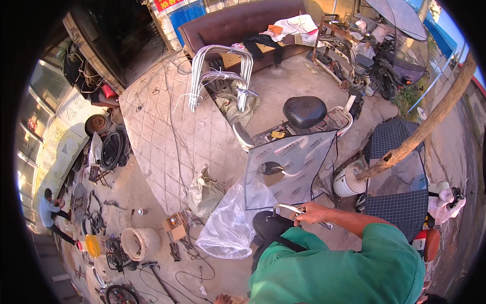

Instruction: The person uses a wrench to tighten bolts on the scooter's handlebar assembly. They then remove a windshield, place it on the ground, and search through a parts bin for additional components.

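Observation:
My right hand (310,213) is wrapped round a curved silver metal tube (288,206), held in front of my body near my dark-trousered leg. Only a little of my left hand (223,299) shows at the bottom edge, and its fingers are cut off. Just beyond the tube, a see-through grey printed sheet (298,152) with dark edging and a hole hangs at a scooter with a black seat (305,112). Crumpled clear plastic (225,243) lies left of my leg. Farther off stands a tied bundle of bent silver tubes (247,68).
A wooden pole (425,119) rises from a white bucket (349,182) at the right, beside a dark checked cover (390,218). At the left are a pale bucket (139,244), cardboard box (175,226), cables and a seated person (49,210). A brown sofa (223,28) stands behind.

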Motion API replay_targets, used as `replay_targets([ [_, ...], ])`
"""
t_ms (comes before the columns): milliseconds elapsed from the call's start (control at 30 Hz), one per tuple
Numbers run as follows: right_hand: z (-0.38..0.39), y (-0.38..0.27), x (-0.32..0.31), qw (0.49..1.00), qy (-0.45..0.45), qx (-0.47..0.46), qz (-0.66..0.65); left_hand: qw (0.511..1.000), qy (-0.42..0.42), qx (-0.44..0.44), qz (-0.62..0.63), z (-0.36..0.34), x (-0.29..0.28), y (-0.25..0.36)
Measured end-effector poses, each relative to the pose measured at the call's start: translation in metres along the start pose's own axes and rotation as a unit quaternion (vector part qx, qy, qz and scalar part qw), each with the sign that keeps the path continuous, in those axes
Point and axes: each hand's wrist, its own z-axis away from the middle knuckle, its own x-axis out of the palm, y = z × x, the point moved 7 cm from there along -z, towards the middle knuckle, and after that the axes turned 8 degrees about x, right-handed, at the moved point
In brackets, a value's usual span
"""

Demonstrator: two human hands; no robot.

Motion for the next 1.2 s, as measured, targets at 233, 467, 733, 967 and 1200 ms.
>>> replay_targets([
  [233, -0.039, -0.136, -0.002, 0.997, 0.033, -0.056, -0.031, 0.988, -0.033, 0.148, 0.005, -0.089, 0.086, 0.277],
  [467, -0.152, -0.255, -0.025, 0.985, -0.072, -0.054, -0.149, 0.925, -0.156, 0.315, -0.142, -0.122, 0.306, 0.567],
  [733, -0.248, -0.350, -0.138, 0.990, 0.056, -0.004, -0.126, 0.887, -0.259, 0.214, -0.318, -0.241, 0.520, 0.691],
  [967, -0.256, -0.384, -0.196, 0.948, 0.119, 0.005, -0.294, 0.831, -0.256, -0.065, -0.489, -0.304, 0.485, 0.654],
  [1200, -0.280, -0.434, -0.264, 0.903, 0.188, -0.014, -0.386, 0.796, -0.286, -0.017, -0.533, -0.360, 0.607, 0.750],
])
